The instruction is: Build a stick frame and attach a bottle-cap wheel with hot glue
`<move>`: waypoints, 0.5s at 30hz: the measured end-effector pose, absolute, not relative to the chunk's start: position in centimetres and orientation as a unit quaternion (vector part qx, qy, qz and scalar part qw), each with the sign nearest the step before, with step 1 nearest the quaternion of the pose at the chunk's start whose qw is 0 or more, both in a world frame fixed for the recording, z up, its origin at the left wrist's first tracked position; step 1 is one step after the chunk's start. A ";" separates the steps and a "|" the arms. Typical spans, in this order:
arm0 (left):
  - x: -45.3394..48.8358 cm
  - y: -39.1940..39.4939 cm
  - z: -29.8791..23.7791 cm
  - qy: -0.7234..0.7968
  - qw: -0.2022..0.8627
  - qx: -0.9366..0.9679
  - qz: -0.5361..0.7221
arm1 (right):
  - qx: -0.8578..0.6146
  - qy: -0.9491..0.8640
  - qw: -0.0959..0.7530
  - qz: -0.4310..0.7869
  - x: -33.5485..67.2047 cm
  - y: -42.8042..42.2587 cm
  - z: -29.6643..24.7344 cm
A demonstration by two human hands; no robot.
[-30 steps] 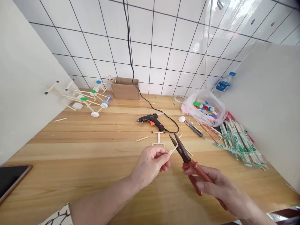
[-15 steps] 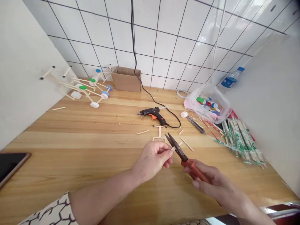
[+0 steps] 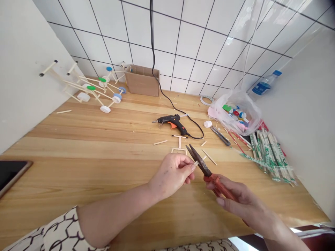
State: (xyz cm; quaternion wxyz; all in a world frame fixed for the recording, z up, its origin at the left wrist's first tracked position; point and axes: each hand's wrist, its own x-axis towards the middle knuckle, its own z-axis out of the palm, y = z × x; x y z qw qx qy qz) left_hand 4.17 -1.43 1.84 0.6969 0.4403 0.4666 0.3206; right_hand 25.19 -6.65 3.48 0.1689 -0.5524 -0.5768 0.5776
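Two bare hands meet above the pale wooden tabletop (image 3: 99, 170). Between thumb and forefinger, the person's left hand (image 3: 174, 174) pinches a short, pale wooden stick (image 3: 196, 162), which lies across the dark metal jaws of the red-handled pliers (image 3: 209, 175). Those jaws stand slightly parted at the tips; whether they bite into the wood cannot be told. The right hand (image 3: 239, 200) is wrapped around the pliers' handles, fingers curled.

Just beyond the left hand lies a small frame of glued-looking pale sticks (image 3: 180, 143) with a dark-ended crossbar. A black glue gun with an orange trigger (image 3: 171, 119) rests behind it. Near the pliers lies a loose, thin wooden stick (image 3: 209, 157). Farther right, a translucent plastic bag (image 3: 252, 127) holds coloured bottle caps, beside green-and-clear packets of sticks (image 3: 272, 157).
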 end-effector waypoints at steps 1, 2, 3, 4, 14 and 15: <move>4.2 -1.4 1.8 0.466 0.695 0.442 0.323 | -0.554 -0.576 0.170 0.577 25.2 -6.7 3.5; 4.2 -1.4 1.8 0.466 0.694 0.443 0.324 | -0.555 -0.574 0.171 0.577 25.1 -6.7 3.5; 4.1 -1.5 1.8 0.465 0.694 0.444 0.325 | -0.556 -0.572 0.171 0.578 25.1 -6.7 3.5; 4.1 -1.5 1.8 0.464 0.694 0.444 0.324 | -0.557 -0.571 0.171 0.579 25.1 -6.7 3.6; 4.2 -1.6 1.8 0.461 0.696 0.446 0.323 | -0.553 -0.575 0.166 0.579 25.1 -6.5 3.6; 4.2 -1.6 1.8 0.460 0.697 0.444 0.324 | -0.555 -0.577 0.164 0.576 25.1 -6.5 3.6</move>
